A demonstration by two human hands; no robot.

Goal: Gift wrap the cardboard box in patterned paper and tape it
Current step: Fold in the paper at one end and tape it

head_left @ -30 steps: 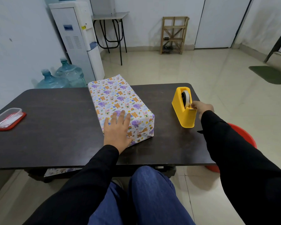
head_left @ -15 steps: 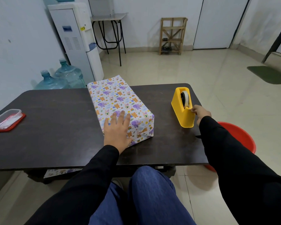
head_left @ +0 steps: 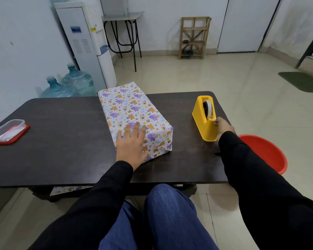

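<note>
While the left hand (head_left: pixel 132 143) lies flat on the wrapped box (head_left: pixel 134 112) — fingers slightly spread, right hand (head_left: pixel 223 126) pinching tape (head_left: pixel 209 110) at yellow dispenser (head_left: pixel 203 125).

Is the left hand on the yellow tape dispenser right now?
No, the left hand lies flat on the box wrapped in animal-patterned paper, while the right hand is at the yellow plastic tape dispenser.
</note>
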